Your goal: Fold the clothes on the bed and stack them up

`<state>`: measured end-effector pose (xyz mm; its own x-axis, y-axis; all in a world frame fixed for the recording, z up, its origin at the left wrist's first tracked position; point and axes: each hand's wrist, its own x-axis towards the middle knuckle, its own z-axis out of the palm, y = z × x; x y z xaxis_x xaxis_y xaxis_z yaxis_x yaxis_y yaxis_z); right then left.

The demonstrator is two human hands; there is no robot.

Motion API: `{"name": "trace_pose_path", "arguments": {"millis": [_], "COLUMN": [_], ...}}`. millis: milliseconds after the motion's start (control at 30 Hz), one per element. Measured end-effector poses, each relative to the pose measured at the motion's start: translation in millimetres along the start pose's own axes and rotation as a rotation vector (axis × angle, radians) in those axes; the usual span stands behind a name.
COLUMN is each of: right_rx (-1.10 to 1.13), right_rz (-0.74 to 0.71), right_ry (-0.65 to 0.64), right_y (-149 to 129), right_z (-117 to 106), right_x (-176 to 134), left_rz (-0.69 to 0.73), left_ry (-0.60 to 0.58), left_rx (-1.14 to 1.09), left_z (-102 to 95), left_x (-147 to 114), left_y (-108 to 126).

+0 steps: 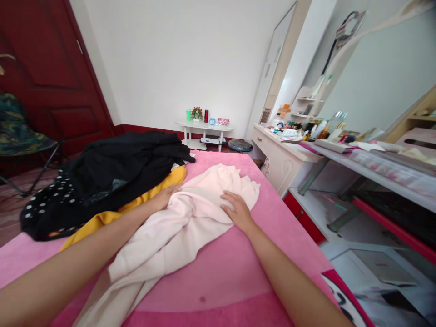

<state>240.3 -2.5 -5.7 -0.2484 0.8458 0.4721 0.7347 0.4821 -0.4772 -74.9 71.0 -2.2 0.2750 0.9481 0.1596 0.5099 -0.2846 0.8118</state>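
Note:
A pale pink garment (194, 213) lies creased across the pink bed cover (218, 281), its wavy edge at the far right and a long narrow part running toward me. My left hand (166, 196) rests at its left edge, beside the yellow cloth, with fingers stretched forward and partly hidden by a fold. On the garment's right side lies my right hand (238, 211), open, fingertips spread on the fabric. To the left is a heap with a black garment (126, 159), a black cloth with white dots (44, 209) and a yellow garment (136, 202).
At the right stands a white dressing table (288, 152) crowded with bottles, below a large mirror (381, 77). A low white table (204, 126) with small items is by the far wall. A camouflage folding chair (23, 136) stands near the red door (37, 59).

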Motion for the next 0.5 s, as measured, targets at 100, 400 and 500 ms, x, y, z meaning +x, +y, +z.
{"name": "trace_pose_path", "arguments": {"millis": [100, 400, 500], "right_rx": [0.035, 0.120, 0.023], "right_rz": [-0.017, 0.019, 0.079], "right_ry": [0.012, 0.097, 0.164], "right_y": [4, 1, 16], "right_z": [2, 0, -22], "right_x": [-3, -7, -16], "left_rz": [0.042, 0.075, 0.126], "left_ry": [0.012, 0.027, -0.106], "left_rx": [0.163, 0.280, 0.261], "left_z": [3.5, -22.1, -61.8], "left_x": [-29, -110, -136], "left_y": [6, 27, 26]}}
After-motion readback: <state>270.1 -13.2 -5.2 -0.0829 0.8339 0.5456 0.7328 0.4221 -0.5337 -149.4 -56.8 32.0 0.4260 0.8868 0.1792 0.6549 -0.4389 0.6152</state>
